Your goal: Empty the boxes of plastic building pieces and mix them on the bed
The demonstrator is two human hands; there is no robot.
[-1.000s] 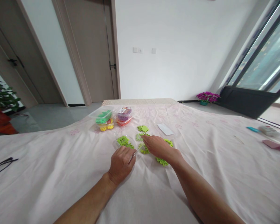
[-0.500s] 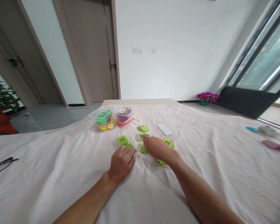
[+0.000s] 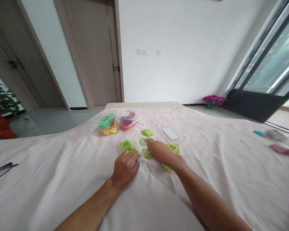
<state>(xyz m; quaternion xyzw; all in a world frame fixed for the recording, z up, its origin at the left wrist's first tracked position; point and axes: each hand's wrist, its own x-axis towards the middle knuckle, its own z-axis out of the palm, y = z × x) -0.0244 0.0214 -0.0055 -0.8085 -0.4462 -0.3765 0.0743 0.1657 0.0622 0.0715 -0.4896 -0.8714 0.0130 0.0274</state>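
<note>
Watching through the head camera. Left hand (image 3: 125, 166) rests low on the pink-patterned cloth (image 3: 62, 186), fingers curled, thumb and forefinger closed on the near edge of a piece of clear plastic (image 3: 142, 156), which slants up toward the other hand. Right hand (image 3: 162, 151) reaches across from the right, palm down, fingertips at the plastic's far side; I cannot tell whether they pinch it or only press.

Green toothed pieces lie around both hands: one round piece (image 3: 147, 132) flat just beyond the right fingertips, others partly under the plastic. A frame-like piece (image 3: 172, 148) sits beside the right wrist, another (image 3: 167, 167) half hidden by it. Beyond the left knuckles I note a clear tray (image 3: 118, 148) with more green bits in it.

Further back: green-and-yellow tubs (image 3: 107, 123) stacked beside a purple-and-red pair (image 3: 128, 119). White card (image 3: 170, 133) to the right. Glasses (image 3: 2, 170) far left.
</note>
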